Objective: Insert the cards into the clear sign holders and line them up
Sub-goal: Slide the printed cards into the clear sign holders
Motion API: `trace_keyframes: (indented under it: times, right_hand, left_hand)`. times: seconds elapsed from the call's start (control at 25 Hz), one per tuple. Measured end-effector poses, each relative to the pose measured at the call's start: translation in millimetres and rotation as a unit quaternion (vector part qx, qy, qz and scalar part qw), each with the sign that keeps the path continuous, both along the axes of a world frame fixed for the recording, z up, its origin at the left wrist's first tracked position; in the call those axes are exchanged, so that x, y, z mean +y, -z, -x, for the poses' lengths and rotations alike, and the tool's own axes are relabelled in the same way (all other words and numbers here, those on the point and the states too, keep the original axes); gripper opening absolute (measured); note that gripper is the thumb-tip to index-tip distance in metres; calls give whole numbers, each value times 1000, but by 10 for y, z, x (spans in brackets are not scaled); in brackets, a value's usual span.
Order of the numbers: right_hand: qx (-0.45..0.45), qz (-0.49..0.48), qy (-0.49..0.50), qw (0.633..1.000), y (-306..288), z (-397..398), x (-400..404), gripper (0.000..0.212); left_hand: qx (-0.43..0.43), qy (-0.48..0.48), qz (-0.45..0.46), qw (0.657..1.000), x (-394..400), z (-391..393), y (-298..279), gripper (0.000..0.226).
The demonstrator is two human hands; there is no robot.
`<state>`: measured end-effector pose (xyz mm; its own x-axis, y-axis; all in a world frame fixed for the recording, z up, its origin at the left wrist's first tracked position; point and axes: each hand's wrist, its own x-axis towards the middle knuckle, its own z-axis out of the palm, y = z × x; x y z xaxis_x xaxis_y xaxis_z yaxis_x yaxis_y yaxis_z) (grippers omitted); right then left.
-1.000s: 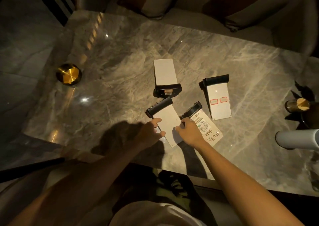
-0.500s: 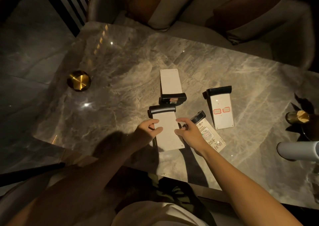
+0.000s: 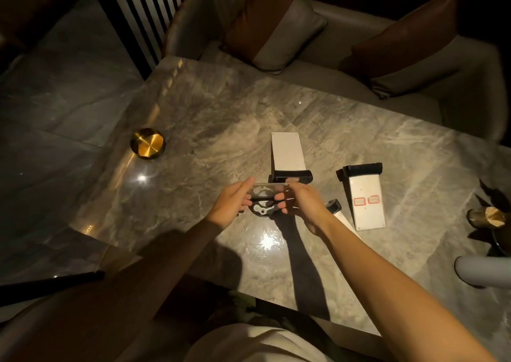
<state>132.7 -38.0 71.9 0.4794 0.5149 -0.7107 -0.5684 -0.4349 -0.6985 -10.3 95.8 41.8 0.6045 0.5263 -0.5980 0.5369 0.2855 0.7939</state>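
Above the near half of the marble worktop (image 3: 210,129) I have both hands raised, gripping 1 clear sign holder (image 3: 269,191) between them: my left hand (image 3: 231,205) pinches its left end, my right hand (image 3: 300,205) its right end, and the holder is lifted off the surface with its black base (image 3: 262,209) hanging toward me. I cannot tell whether a card sits inside it. Just beyond my hands, a 2nd holder (image 3: 288,154) lies flat with a white card in it, black base nearest me. Toward the right edge, a 3rd holder (image 3: 365,200) lies flat, base away from me, its white card showing 2 red-outlined boxes. Between that one and my right wrist, a 4th holder (image 3: 336,209) lies mostly hidden by my forearm. Near the left edge sits a round brass dish (image 3: 148,143), well apart from the holders.
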Motion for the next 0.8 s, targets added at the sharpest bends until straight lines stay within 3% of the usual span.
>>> trace_keyframes:
  times: [0.16,0.28,0.4,0.6,0.8]
  right_hand:
    - [2,8,4,1000,-63,3,72,40]
    - [-2,24,-15,1000,-139,-9,11,33]
    - [-81,54,-47,994,-202,-103,-94,29]
    - [-217,84,-36,972,-266,-496,-464,19]
    - [-235,84,32,968,-273,-926,-1012,49]
  left_hand:
    - [-9,59,-33,998,91,-36,-70,39]
    - [-5,92,-80,992,159,-62,-117,48]
    - [28,158,-214,964,281,-247,-245,60]
    - [-23,252,-289,923,69,-971,-714,66]
    - [-70,358,-307,879,-489,-1745,-888,65]
